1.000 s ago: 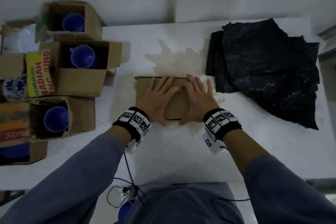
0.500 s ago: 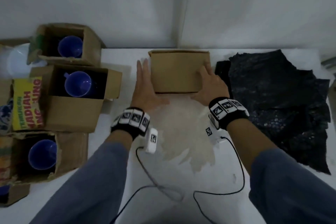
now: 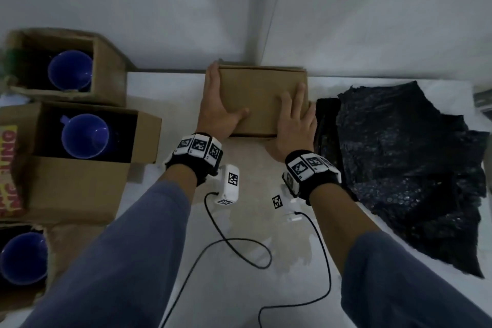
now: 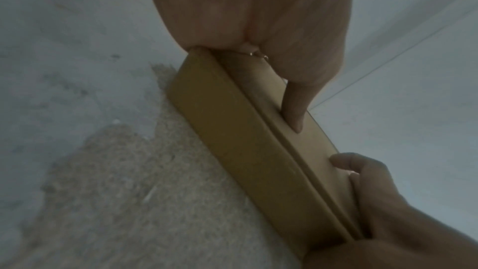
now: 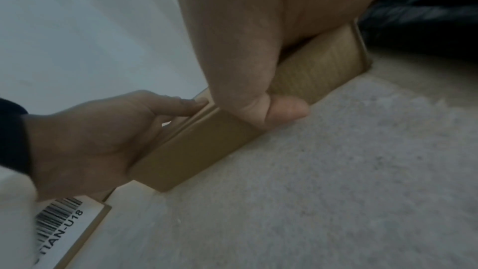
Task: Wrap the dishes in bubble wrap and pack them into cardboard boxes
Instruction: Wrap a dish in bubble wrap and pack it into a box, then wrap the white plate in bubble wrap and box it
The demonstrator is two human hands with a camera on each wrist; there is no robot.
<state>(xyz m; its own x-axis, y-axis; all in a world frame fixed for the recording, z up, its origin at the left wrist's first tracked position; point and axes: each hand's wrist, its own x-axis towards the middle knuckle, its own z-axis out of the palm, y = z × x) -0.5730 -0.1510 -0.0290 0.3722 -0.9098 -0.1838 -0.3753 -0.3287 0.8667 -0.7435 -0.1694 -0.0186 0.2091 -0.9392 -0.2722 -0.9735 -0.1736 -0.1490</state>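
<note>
Closed box: far centre of table, at the wall. Left hand flat along its left side; right hand flat on top. Bubble wrap: right.

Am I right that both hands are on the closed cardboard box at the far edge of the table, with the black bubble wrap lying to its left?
Not quite: the head view shows the black bubble wrap lying to the right of the closed cardboard box, not its left. Both the left hand and right hand are indeed on it.
</note>
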